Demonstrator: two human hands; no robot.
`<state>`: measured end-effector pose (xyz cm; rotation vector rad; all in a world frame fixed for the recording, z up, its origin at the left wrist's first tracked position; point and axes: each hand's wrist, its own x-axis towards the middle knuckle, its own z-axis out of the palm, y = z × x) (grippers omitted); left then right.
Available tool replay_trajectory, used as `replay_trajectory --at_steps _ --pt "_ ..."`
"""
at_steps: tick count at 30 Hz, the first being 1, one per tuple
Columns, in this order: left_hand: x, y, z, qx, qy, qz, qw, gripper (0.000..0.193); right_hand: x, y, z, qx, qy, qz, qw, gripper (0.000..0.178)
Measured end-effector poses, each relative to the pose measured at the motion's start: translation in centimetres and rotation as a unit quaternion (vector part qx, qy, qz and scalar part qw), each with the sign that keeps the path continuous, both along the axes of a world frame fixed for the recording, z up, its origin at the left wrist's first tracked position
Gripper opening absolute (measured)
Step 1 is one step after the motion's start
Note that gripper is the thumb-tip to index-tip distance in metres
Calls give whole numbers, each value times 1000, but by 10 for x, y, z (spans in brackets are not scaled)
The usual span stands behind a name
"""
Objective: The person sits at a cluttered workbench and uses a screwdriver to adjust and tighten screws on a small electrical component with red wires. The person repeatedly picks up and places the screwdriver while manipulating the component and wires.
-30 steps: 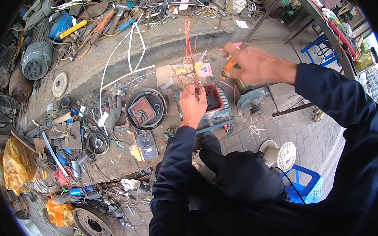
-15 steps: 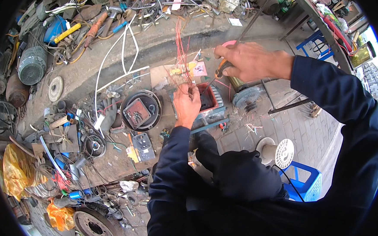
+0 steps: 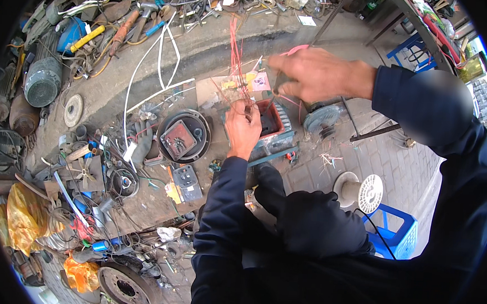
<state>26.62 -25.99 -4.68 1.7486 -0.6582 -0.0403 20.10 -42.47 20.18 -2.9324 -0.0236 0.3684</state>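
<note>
My left hand (image 3: 243, 127) is closed in a pinch on the bundle of thin red wires (image 3: 234, 51), which stand up and fan out above the fingers. Beside it lies a grey-green motor (image 3: 273, 147) with an open, red-walled terminal box (image 3: 284, 121). My right hand (image 3: 320, 76), smeared by motion, is closed above and to the right of the box. It grips a screwdriver (image 3: 275, 92); its orange-and-black handle shows better in the earlier frame, and now only a dark part appears below the fingers. Whether its tip touches the wires I cannot tell.
A round black housing (image 3: 202, 144) with a red tray of small parts (image 3: 178, 139) sits left of the motor. A grinding wheel (image 3: 320, 120) stands to the right. Nearer are a white spool (image 3: 370, 193) and a blue stool (image 3: 397, 231). Scrap and tools crowd the left and far sides.
My right hand has shifted slightly left and is blurred. The screwdriver's orange handle is now mostly hidden. My left hand keeps its pinch on the red wires; the view has shifted a little.
</note>
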Motion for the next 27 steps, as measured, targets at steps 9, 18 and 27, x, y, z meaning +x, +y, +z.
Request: replay_trajectory --at_steps 9,18,27 --pt "0 2 1 10 -11 -7 1000 12 8 17 1 41 -4 -156 987 47" --pt "-2 4 5 -6 39 -18 999 16 7 -5 13 -18 -99 -162 982 39" --pt "-14 29 21 14 -21 11 1000 21 -75 -69 -114 399 -286 -551 675 31"
